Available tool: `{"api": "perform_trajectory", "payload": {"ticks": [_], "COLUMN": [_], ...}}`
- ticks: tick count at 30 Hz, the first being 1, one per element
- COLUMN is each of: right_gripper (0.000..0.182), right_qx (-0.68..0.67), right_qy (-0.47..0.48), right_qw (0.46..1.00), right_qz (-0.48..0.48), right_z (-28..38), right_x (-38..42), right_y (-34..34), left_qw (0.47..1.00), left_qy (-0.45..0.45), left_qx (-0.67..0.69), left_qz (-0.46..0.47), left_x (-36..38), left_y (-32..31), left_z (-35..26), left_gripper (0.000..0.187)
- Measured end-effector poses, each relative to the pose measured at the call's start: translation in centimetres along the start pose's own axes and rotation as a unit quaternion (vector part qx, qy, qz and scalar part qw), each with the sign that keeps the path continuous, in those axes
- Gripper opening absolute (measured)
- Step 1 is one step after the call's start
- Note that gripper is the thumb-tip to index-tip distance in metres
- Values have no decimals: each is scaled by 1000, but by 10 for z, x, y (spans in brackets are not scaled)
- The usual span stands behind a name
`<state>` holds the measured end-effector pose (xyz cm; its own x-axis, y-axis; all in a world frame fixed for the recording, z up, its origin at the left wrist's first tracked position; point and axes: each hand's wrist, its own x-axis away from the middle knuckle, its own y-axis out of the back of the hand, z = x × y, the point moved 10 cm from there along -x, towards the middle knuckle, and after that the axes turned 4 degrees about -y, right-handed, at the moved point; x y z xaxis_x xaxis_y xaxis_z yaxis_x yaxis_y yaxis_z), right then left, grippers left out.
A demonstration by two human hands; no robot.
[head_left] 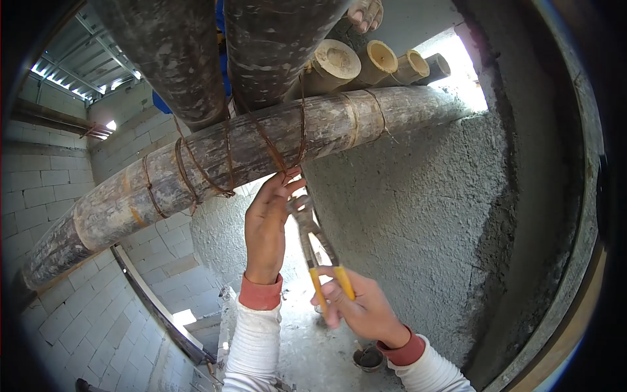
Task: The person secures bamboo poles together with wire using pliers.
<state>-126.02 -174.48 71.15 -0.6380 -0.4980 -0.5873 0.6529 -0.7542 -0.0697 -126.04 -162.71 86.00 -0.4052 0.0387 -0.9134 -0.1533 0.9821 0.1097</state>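
We note left hand (266,228) raised under the pole (228,163), fingers pinching rusty wire (277,157) wrapped round it, right hand (359,307) below, closed on yellow pliers (320,251), jaws at the wire just beneath the pole, rough wall (418,215) right of the pole.

Both arms wear white ribbed long sleeves ending in reddish-orange cuffs at the wrists. The left hand (266,225) and right hand (362,307) are bare, with no gloves; the fabric looks like knit, though the lens distortion blurs detail.
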Motion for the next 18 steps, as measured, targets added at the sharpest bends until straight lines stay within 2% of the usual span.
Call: {"api": "perform_trajectory", "payload": {"ticks": [1,3,5,8,11,16,18], "right_gripper": [39,34,32,18,14,16,16], "right_qx": [41,132,199,305,455,441,453], "right_qy": [22,123,236,309,307,320,300], "right_qw": [998,972,921,844,782,772,787], "right_qz": [-34,-151,-239,-313,-294,-326,-293], "right_z": [6,43,83,135,157,171,163], "right_x": [2,5,4,-6,-22,-7,-18], "right_y": [7,28,47,60,58,61,61], "left_qw": [1000,997,994,987,987,988,989], "left_qy": [-10,-26,-53,-87,-93,-85,-74], "left_qx": [-24,-71,-91,-131,-128,-123,-110], "left_qz": [1,3,-20,-29,-40,-47,-58], "left_x": [-2,-5,-8,-10,-11,-13,-11], "left_y": [0,-1,0,1,2,2,2], "left_z": [-1,-2,-6,-9,-6,-1,-2], "left_gripper": [44,43,41,37,34,33,33]}}
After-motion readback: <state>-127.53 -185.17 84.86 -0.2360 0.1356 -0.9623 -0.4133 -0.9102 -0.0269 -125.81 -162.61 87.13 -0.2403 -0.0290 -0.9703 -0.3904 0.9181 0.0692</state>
